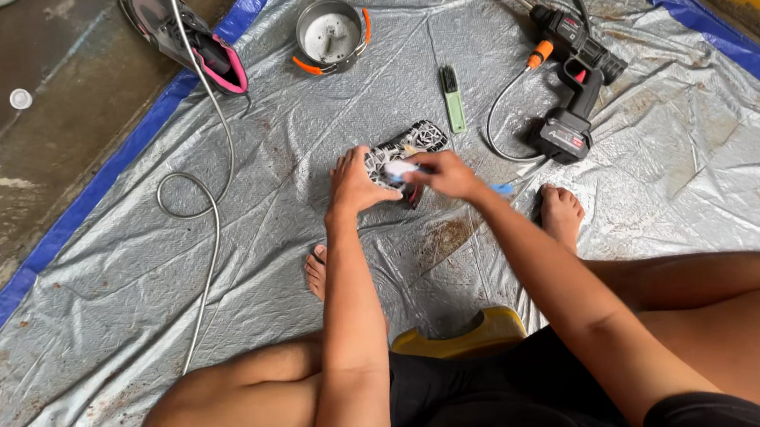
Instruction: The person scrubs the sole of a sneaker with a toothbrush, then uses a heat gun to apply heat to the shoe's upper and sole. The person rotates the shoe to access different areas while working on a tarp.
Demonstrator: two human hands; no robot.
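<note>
**Patterned shoe gripped over tarp**

A black-and-white patterned shoe (pixel 403 150) is clasped by the left hand (pixel 353 183) at frame centre, on the silver plastic tarp (pixel 122 269). A small white object (pixel 397 169) (kind unclear) is pinched by the right hand (pixel 445 175) against it. A green flat brush (pixel 453 98) lies at 1 o'clock, a black-and-red cordless spray gun (pixel 573 80) at 2 o'clock.

Left hand (pixel 353 183), right hand (pixel 447 176) grip patterned shoe (pixel 406 145) over tarp (pixel 125 297).
</note>
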